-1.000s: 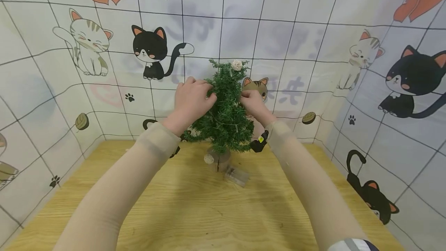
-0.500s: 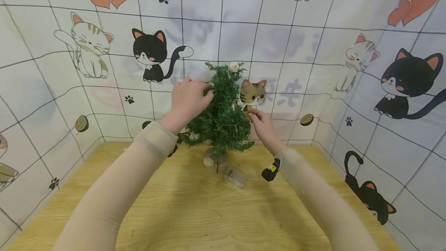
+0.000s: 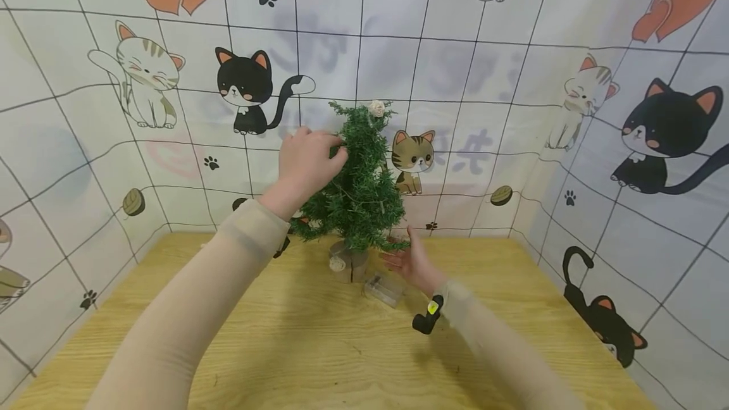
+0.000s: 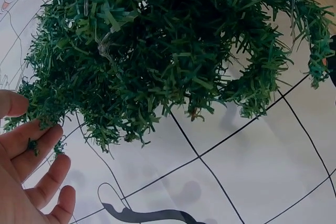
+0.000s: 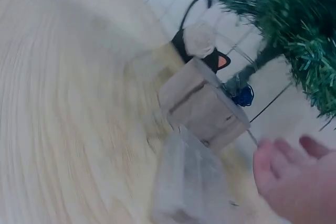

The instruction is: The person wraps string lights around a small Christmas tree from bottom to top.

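Note:
A small artificial Christmas tree [image 3: 367, 188] stands on a round wooden base [image 3: 355, 264]. At its upper left, my left hand [image 3: 310, 163] pinches a branch; the left wrist view shows green needles [image 4: 39, 116] between thumb and fingers. My right hand [image 3: 418, 264] is low at the tree's right, fingers extended near the wooden base and under the lowest branches. In the right wrist view this hand [image 5: 294, 177] holds nothing visible. A thin light string [image 4: 107, 45] runs through the foliage. One white woven ball [image 3: 376, 108] sits near the treetop.
Another white woven ball [image 3: 337, 263] is at the base's front left. A clear plastic box [image 3: 383, 290], like a battery case, lies in front of the base on the wooden table [image 3: 319, 347]. A cat-print sheet [image 3: 336, 62] hangs close behind the tree.
My right hand has left the tree's upper right side and moved down beside the base, its fingers now spread. The tree leans slightly further left. My left hand has barely moved.

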Demonstrator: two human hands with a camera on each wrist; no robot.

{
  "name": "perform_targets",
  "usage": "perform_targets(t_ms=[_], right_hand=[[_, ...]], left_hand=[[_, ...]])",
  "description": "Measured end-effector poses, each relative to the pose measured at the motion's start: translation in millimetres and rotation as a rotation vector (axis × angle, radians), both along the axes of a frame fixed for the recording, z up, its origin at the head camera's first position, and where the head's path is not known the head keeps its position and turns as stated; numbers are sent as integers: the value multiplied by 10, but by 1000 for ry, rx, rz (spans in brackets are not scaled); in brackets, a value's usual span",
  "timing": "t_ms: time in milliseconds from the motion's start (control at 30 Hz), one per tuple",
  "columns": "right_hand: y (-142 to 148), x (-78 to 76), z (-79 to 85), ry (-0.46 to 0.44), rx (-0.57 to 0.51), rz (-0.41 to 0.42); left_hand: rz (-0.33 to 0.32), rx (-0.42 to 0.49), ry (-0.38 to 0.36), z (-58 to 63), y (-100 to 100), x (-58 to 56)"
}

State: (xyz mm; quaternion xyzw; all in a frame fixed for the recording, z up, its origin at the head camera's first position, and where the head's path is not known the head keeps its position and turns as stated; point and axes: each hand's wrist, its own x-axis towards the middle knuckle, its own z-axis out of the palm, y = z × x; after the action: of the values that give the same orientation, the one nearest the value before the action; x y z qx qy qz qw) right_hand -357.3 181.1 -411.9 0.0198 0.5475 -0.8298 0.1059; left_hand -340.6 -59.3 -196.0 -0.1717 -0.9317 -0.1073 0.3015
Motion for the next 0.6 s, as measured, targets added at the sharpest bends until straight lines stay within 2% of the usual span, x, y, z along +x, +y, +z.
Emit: perform_targets(t_ms=[100, 200, 400, 600], right_hand=[[-7, -14, -64, -62, -238, 105], [-28, -26, -91, -87, -296, 150], [-93, -73, -139, -70, -233, 189], [-190, -151, -154, -45, -186, 193]], left_hand=[[-1, 8, 20, -4, -9, 11], [-6, 11, 34, 8, -26, 41], [-17, 1, 44, 25, -46, 89], [9, -12, 17, 30, -64, 99]])
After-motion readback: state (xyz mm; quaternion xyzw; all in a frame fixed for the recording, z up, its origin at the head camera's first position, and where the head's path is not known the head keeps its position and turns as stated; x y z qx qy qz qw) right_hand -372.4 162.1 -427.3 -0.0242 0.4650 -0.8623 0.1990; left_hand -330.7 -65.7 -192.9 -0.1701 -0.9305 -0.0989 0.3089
